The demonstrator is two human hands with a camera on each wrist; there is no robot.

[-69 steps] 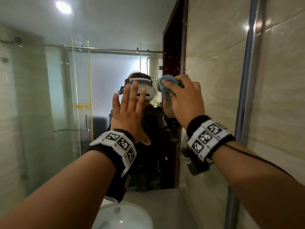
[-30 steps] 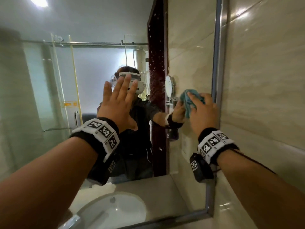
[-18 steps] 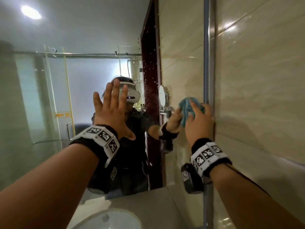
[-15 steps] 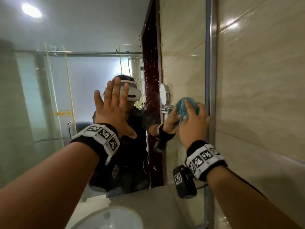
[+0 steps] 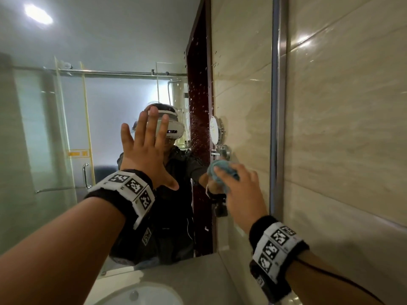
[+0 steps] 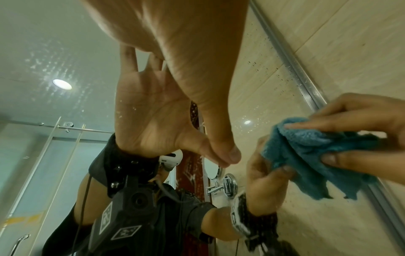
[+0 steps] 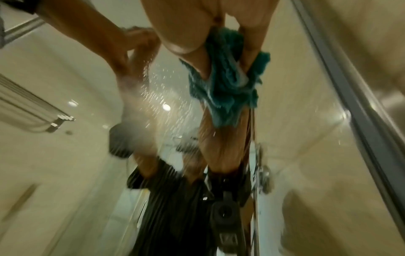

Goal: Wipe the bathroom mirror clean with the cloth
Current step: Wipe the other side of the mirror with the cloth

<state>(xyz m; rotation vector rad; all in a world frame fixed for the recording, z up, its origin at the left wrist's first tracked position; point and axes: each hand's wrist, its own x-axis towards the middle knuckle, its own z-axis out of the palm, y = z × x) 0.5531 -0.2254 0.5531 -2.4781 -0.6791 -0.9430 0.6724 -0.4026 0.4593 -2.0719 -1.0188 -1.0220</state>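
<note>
The bathroom mirror (image 5: 92,111) fills the wall ahead, edged on the right by a metal frame (image 5: 278,128). Water droplets speckle the glass (image 5: 196,102) near the reflected dark door. My right hand (image 5: 237,186) grips a bunched teal cloth (image 5: 220,172) and holds it against the glass low on the right; the cloth (image 6: 311,155) shows between thumb and fingers, and hangs from the fingers (image 7: 225,86) in the right wrist view. My left hand (image 5: 147,150) is raised flat, fingers spread, palm (image 6: 175,52) touching the mirror left of the cloth.
A white basin (image 5: 141,293) sits in the counter (image 5: 198,280) below the mirror. Beige tiled wall (image 5: 348,139) runs along the right. Reflected in the glass are a round shaving mirror on a chrome arm (image 5: 217,133) and a glass shower screen (image 5: 66,128).
My right hand has carried the cloth down and leftward, away from the mirror's metal frame. The left hand stays flat in the same place on the glass.
</note>
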